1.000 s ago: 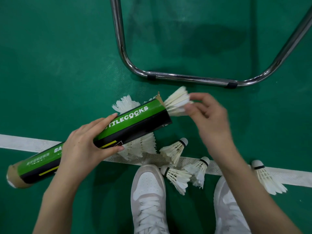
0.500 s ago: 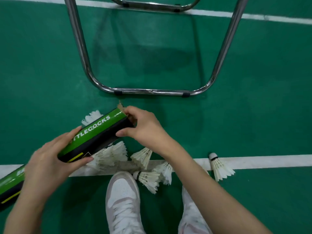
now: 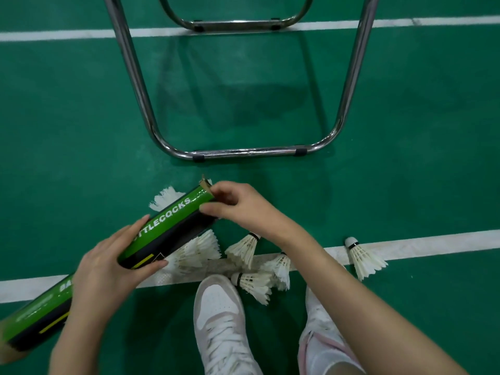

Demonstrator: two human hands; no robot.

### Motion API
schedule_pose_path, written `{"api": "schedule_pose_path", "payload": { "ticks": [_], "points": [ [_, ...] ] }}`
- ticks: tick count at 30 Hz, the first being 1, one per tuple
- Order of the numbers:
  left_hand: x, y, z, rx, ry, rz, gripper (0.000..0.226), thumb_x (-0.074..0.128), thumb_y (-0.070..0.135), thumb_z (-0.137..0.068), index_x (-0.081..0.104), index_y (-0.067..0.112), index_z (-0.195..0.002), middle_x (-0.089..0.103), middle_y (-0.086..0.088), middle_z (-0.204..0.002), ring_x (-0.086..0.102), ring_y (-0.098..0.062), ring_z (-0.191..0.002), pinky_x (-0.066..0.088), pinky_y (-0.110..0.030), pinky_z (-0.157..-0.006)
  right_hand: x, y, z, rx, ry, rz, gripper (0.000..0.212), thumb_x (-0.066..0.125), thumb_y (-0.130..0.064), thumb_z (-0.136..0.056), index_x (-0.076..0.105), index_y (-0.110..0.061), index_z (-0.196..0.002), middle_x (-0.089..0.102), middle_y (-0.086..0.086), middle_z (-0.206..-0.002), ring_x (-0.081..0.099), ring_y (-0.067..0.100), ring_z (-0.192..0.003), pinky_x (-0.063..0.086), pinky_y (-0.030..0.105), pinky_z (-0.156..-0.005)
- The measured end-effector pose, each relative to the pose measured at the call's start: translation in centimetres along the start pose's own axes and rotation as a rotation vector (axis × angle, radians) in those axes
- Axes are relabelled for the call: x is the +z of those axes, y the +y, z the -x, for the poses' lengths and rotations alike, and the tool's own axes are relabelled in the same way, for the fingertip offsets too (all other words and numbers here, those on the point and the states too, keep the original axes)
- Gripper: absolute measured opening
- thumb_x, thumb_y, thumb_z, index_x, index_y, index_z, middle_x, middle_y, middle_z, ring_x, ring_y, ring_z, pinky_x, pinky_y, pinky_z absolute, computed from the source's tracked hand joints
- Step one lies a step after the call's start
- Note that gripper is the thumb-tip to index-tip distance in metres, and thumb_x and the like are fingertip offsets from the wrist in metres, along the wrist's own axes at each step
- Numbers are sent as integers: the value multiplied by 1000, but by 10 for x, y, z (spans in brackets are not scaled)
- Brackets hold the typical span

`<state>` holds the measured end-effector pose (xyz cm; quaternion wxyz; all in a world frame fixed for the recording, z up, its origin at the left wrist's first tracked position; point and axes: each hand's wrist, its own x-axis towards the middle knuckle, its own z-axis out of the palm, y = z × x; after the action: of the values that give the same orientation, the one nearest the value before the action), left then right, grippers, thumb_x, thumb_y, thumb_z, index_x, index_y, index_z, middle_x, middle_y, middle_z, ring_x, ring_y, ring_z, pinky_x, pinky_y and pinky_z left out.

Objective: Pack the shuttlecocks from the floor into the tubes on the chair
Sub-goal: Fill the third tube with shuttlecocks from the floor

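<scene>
My left hand (image 3: 108,269) grips the middle of a green and black shuttlecock tube (image 3: 167,226), which lies slanted above the floor with its open end up and to the right. My right hand (image 3: 243,209) is curled over that open end, thumb on the tube's side, and hides the mouth. Only a sliver of white feather shows at the rim. Several white shuttlecocks lie on the floor: one (image 3: 244,246) just below my right wrist, two (image 3: 255,285) by my shoes, one (image 3: 364,257) off to the right, and a cluster (image 3: 197,250) under the tube.
The chrome chair frame (image 3: 243,152) stands on the green floor just beyond the tube; its seat is out of view. My white shoes (image 3: 219,315) are at the bottom centre. A white court line (image 3: 433,242) runs under the shuttlecocks.
The shuttlecock that my right hand held at the tube's mouth has gone inside. My right hand has closed over the open end. The view has tilted up, showing more of the chair frame.
</scene>
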<state>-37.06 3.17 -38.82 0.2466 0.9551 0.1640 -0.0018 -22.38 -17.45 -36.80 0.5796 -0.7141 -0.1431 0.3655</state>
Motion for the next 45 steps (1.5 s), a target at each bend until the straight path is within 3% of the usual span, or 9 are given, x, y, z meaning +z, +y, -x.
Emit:
{"api": "schedule_pose_path", "payload": {
  "ticks": [5, 10, 14, 20, 27, 32, 38, 41, 45],
  "points": [
    [-4, 0, 1, -53, 51, 54, 81, 76, 49, -53, 46, 45, -128, 63, 1, -119, 58, -25, -105, 50, -44, -78, -22, 32, 12, 24, 278, 12, 12, 64, -17, -87, 60, -14, -98, 63, -3, -96, 59, 11, -92, 46, 15, -79],
    [1, 7, 2, -49, 39, 77, 82, 81, 45, -55, 41, 53, -126, 62, 5, -120, 57, -22, -107, 48, -41, -79, 1, 77, 17, 243, -15, 587, 40, 72, -28, -77, 58, -22, -115, 49, -1, -126, 36, 18, -124, 38, 34, -97],
    [4, 3, 5, -40, 46, 104, 84, 80, 47, -54, 43, 51, -128, 62, 6, -120, 57, -20, -106, 50, -40, -78, 6, 91, 15, 294, -156, 893, 59, 71, -38, -76, 49, -23, -129, 41, -2, -136, 26, 20, -129, 38, 38, -100],
    [4, 1, 10, -46, 22, 87, 83, 76, 51, -53, 41, 53, -127, 61, 6, -122, 56, -20, -108, 50, -40, -77, -7, 90, 0, 258, -141, 975, 33, 52, -9, -90, 57, -14, -122, 48, 4, -130, 34, 25, -127, 44, 40, -92],
    [9, 3, 9, -62, -13, 105, 82, 71, 57, -52, 38, 58, -127, 61, 8, -122, 56, -19, -109, 51, -42, -79, -32, 98, 7, 130, 29, 954, 39, 51, 10, -84, 64, -16, -110, 48, 2, -127, 34, 23, -124, 42, 37, -92],
    [13, 4, 8, -58, -22, 88, 83, 72, 56, -52, 39, 55, -128, 62, 6, -121, 57, -21, -107, 51, -42, -79, -51, 104, 23, 75, 371, 973, 31, 55, 3, -84, 65, -13, -108, 38, 6, -100, 36, 26, -101, 32, 31, -75],
    [13, 7, 8, -53, -30, 93, 83, 74, 54, -52, 37, 58, -126, 62, 6, -121, 57, -21, -107, 51, -41, -76, -58, 110, 31, 264, 381, 1165, 35, 44, -19, -95, 51, -29, -128, 58, 4, -103, 52, 23, -97, 29, 31, -73],
    [12, 7, 7, -37, -30, 88, 84, 73, 55, -53, 35, 60, -127, 62, 6, -119, 58, -21, -105, 53, -42, -74, -57, 112, 33, 322, 404, 1244, 38, 39, -22, -98, 45, -35, -133, 65, 2, -86, 55, 21, -76, 29, 28, -58],
    [13, 9, 8, -35, -35, 95, 83, 73, 56, -53, 35, 60, -127, 62, 6, -119, 57, -20, -105, 52, -42, -75, -53, 115, 32, 383, 389, 967, 45, 35, -12, -97, 41, -32, -136, 65, 7, -96, 55, 25, -78, 41, 31, -60]
  ]
}}
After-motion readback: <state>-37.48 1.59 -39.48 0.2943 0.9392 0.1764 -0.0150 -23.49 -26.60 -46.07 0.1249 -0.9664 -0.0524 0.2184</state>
